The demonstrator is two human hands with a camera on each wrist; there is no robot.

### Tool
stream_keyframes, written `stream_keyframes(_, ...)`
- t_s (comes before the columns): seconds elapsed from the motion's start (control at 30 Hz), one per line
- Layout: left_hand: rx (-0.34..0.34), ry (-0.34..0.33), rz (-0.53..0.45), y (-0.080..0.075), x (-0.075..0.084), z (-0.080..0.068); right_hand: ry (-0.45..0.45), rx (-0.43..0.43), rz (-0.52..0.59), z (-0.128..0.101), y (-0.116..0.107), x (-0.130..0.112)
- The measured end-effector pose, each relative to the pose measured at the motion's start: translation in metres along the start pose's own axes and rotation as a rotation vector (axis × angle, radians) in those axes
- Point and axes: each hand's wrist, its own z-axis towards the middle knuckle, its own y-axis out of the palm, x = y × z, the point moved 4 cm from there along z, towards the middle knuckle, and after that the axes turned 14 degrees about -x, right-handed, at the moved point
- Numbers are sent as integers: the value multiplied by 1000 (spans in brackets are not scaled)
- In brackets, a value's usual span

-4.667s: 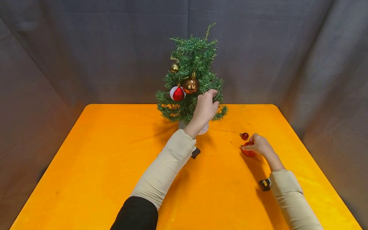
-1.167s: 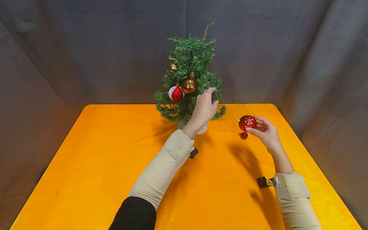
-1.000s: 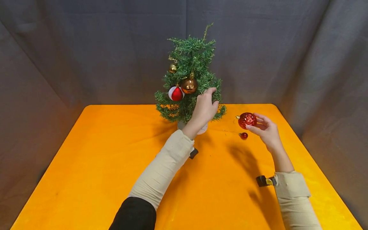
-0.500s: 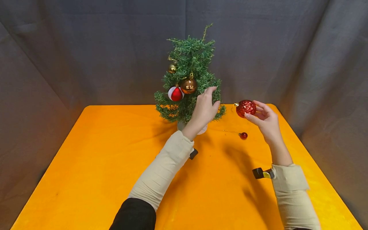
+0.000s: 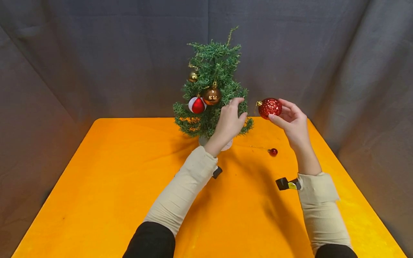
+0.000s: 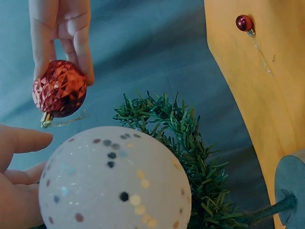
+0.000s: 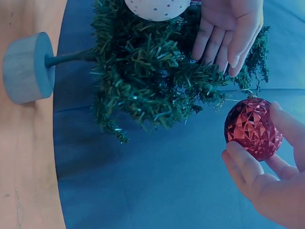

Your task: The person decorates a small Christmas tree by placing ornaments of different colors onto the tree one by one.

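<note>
A small green tree [image 5: 214, 64] stands at the far edge of the orange table [image 5: 129, 179]. My left hand [image 5: 237, 109] rests with straight fingers [image 7: 228, 33] on its right lower branches. A white sequinned bauble [image 6: 114, 179] hangs just under that hand. My right hand [image 5: 284, 114] pinches a red faceted bauble [image 5: 269, 107] between thumb and fingers. It holds the bauble in the air just right of the tree, gold cap pointing at the branches. The red bauble [image 7: 252, 129] hangs close to my left fingertips without touching them.
On the tree hang a gold bauble [image 5: 212, 96], a red and white bauble [image 5: 197, 105] and a small gold bauble [image 5: 193, 76]. A small red bauble [image 5: 273, 152] with a thin cord lies on the table right of the tree's grey base [image 7: 26, 67]. Dark cloth hangs behind.
My right hand has picked the red faceted bauble up off the table and raised it up and left toward the tree. My left hand has stayed on the branches.
</note>
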Motion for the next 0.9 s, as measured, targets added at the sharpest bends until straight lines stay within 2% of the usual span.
stream_keyframes(0.13, -15, 9, 14, 0, 1, 0, -15, -4, 21, 4, 2, -3)
stream_keyframes(0.43, 11, 31, 43, -1, 5, 4, -70, -52, 102, 10, 9, -7)
stream_keyframes(0.6, 42, 16, 53, -2, 6, 4, -95, -73, 145, 11, 11, -9)
stream_keyframes(0.7, 76, 6, 26, -3, 5, 3, -101, -89, 178, 12, 13, -9)
stream_keyframes(0.9, 104, 27, 9, -2, 5, 1, -96, -100, 199, 12, 13, -8)
